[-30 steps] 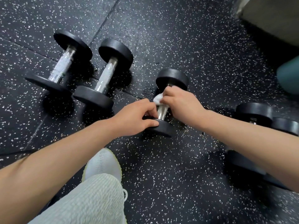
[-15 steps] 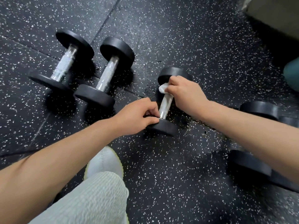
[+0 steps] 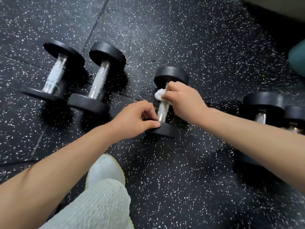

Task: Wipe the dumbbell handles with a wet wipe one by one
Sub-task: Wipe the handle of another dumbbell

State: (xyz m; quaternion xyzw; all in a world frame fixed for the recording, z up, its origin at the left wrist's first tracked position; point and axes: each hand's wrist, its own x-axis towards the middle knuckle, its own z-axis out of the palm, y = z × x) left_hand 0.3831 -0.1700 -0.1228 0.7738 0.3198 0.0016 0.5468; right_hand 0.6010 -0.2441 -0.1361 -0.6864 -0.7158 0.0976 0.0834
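A black round-headed dumbbell with a chrome handle [image 3: 171, 76] is laid on the black speckled rubber floor [image 3: 181, 171], mid-view. Its near head is pinched at the rim by the left hand [image 3: 133, 119]. A crumpled white wet wipe [image 3: 159, 95] is pressed to the handle's far end by the right hand [image 3: 183, 98], fingers curled round it. Two similar dumbbells [image 3: 55, 75] [image 3: 99, 79] are laid side by side to the left.

Gym floor area: black rubber flooring [image 3: 189, 38] with white speckles, laid in tiles; several black-plated dumbbells [image 3: 99, 80] with chrome handles lying centre and left of frame.
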